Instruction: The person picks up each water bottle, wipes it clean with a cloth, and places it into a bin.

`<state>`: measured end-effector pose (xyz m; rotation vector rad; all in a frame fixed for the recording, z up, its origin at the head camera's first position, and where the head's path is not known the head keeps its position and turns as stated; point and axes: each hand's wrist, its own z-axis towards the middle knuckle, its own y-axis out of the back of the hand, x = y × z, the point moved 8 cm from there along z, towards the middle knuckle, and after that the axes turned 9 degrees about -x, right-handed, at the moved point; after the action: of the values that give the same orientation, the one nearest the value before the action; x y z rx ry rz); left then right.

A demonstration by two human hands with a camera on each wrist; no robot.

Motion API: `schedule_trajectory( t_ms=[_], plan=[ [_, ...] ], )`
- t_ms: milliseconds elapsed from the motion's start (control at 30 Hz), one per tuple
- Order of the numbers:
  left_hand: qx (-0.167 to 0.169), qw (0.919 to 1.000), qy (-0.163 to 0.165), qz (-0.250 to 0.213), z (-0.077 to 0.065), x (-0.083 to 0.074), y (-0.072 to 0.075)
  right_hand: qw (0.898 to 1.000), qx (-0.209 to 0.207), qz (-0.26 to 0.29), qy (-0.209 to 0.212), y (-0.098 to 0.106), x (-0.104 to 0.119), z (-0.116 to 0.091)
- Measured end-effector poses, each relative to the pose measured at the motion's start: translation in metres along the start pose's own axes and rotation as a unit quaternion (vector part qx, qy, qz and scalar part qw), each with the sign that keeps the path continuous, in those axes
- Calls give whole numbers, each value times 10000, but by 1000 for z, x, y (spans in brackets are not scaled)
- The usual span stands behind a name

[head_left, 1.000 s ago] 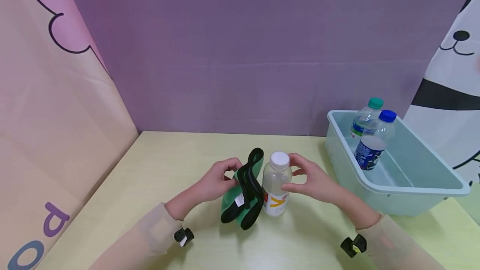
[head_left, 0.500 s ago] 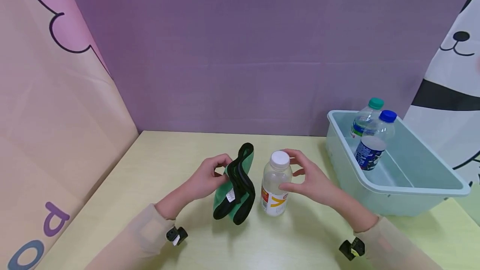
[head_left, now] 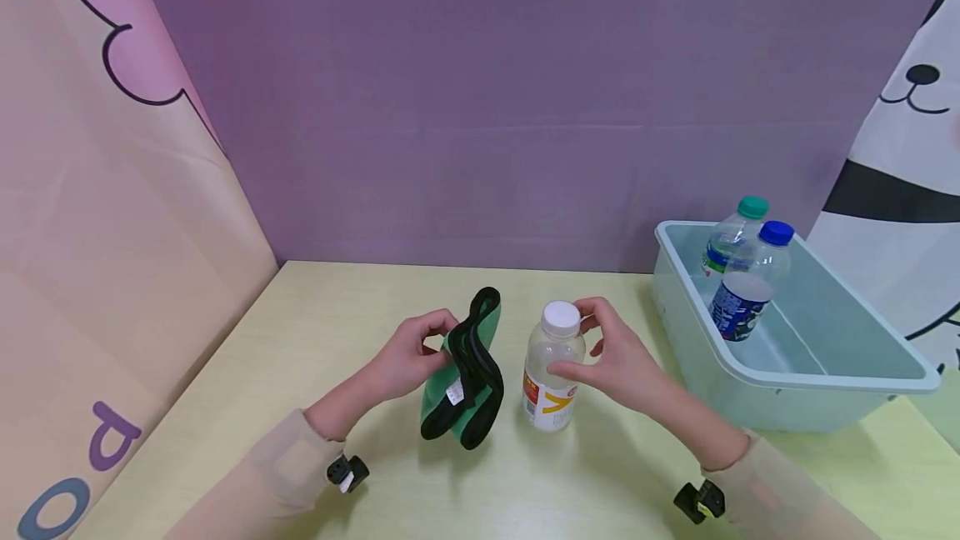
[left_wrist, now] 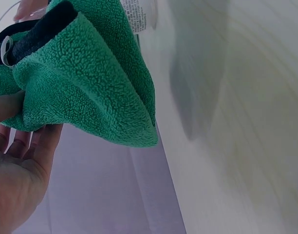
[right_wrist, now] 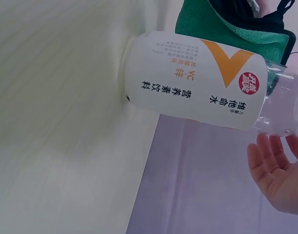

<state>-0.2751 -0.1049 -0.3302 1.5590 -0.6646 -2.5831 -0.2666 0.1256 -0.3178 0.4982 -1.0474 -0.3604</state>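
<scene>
My left hand (head_left: 408,357) pinches a folded green towel (head_left: 487,332) with black edging and a small white tag, held just above the table. The left wrist view shows the towel's (left_wrist: 85,78) terry pile, with the thumb on one side and the fingers behind. To its right, a clear plastic bottle (head_left: 551,398) with a white cap and a white, yellow and red label stands upright on the table. My right hand (head_left: 622,365) holds this bottle, thumb in front and fingers at the far side. In the right wrist view its label (right_wrist: 193,80) carries Chinese print.
A light blue plastic tub (head_left: 832,382) stands at the right of the pale table (head_left: 360,298). Inside it are a green-capped bottle (head_left: 738,232) and a blue-capped bottle (head_left: 738,307). A purple backdrop (head_left: 465,107) rises behind, with printed cloths on both sides.
My left hand has drawn the towel leftward, away from the bottle it was against. The right thumb has slid a little left across the bottle, which stays in place.
</scene>
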Motion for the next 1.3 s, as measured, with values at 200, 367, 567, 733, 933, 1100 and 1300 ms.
schedule_trajectory(
  t_ms=[200,367,567,733,933,1100,1300],
  plan=[
    [6,10000,28,-41,0,0,1,9999,149,76,-4,1,-1,1],
    [11,10000,-16,-79,2,-2,0,9992,322,211,99,0,-3,3],
    [25,9999,-27,-111,3,-2,0,9977,514,281,348,2,-1,3],
    [37,9999,-35,-104,3,-1,-1,9966,663,297,395,3,-1,2],
    [20,9999,-34,-100,2,-1,-2,9974,593,263,312,2,1,-1],
    [-40,9999,-37,-113,2,-3,0,9995,293,-15,125,3,2,-2],
    [-94,9998,-30,-146,4,-4,1,9998,78,-150,-68,1,-1,-2]
  ],
)
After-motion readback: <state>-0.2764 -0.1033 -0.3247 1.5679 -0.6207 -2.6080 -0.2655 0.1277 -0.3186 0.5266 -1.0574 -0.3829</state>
